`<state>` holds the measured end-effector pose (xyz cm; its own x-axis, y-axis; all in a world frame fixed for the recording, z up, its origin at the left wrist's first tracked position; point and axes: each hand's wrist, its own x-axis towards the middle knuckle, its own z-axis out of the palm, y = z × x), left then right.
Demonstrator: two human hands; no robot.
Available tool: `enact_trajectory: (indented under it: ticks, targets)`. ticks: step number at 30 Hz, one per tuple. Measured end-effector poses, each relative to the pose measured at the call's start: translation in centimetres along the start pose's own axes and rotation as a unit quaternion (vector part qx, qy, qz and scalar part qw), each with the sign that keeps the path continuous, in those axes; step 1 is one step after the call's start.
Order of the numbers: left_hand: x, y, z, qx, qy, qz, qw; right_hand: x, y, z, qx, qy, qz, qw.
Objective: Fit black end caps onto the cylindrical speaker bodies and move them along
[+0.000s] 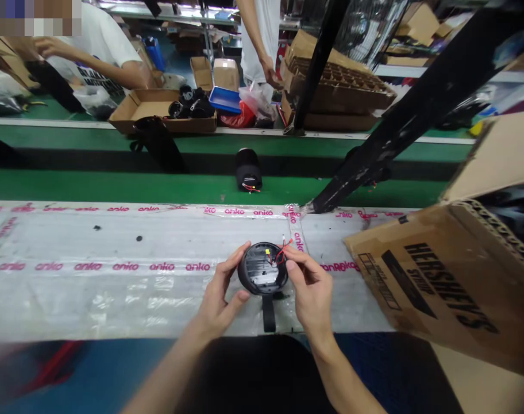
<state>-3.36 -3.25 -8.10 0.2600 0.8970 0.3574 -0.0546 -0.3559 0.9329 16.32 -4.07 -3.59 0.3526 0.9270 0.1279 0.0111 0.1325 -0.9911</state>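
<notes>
A black round speaker housing (262, 276) stands on the plastic-covered bench, its open end facing up. Red wires (281, 253) with small connectors, one of them yellow, come out of its top. A black strap (268, 313) hangs from the near side. My left hand (221, 293) curves around the left side, fingers on the rim and thumb held a little off. On the right side, my right hand (309, 282) grips the rim with thumb and fingers, close to the wires. Whether it also pinches a wire cannot be made out.
A Hershey's cardboard box (443, 282) leans at the right. Beyond the bench, a black cylinder with wires (248, 169) lies on the green belt (210, 187). A black post (386, 126) slants across the right. Two people work behind a carton (133, 106) of black parts.
</notes>
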Motion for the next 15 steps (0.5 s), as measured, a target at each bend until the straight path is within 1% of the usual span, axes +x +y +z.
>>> enact_trajectory:
  ticks: [1, 2, 4, 6, 8, 10, 12, 14, 15]
  targets:
    - [-0.2, -0.2, -0.9, 0.032, -0.022, 0.008, 0.999, 0.0, -0.3, 0.0, -0.01, -0.012, -0.006, 1.0]
    - [-0.2, -0.4, -1.7, 0.06, -0.031, 0.018, 0.998, 0.0, -0.5, 0.1, -0.016, -0.024, -0.007, 1.0]
    - [0.1, -0.5, -2.6, 0.097, -0.024, 0.041, 0.994, -0.2, -0.8, 0.4, -0.018, -0.031, 0.002, 0.999]
    - [0.5, -0.4, -2.7, 0.107, -0.019, 0.06, 0.992, -0.6, -0.8, 0.9, -0.011, -0.006, 0.014, 1.0]
    - [0.9, -0.1, -2.4, 0.108, -0.031, 0.062, 0.992, -1.0, -0.6, 1.2, -0.002, 0.02, 0.02, 1.0]
    - [1.3, 0.3, -2.3, 0.11, -0.067, 0.041, 0.991, -1.2, -0.3, 1.3, 0.004, 0.035, 0.018, 0.999]
    - [1.8, 1.0, -2.5, 0.097, -0.104, 0.006, 0.99, -1.3, -0.1, 1.3, 0.004, 0.04, 0.011, 0.999]
    - [2.4, 1.7, -2.5, 0.043, -0.126, -0.031, 0.991, -1.2, 0.0, 1.3, 0.0, 0.042, 0.0, 0.999]
    - [2.8, 2.1, -2.2, 0.009, -0.122, -0.049, 0.991, -1.2, -0.1, 1.3, -0.002, 0.042, -0.005, 0.999]
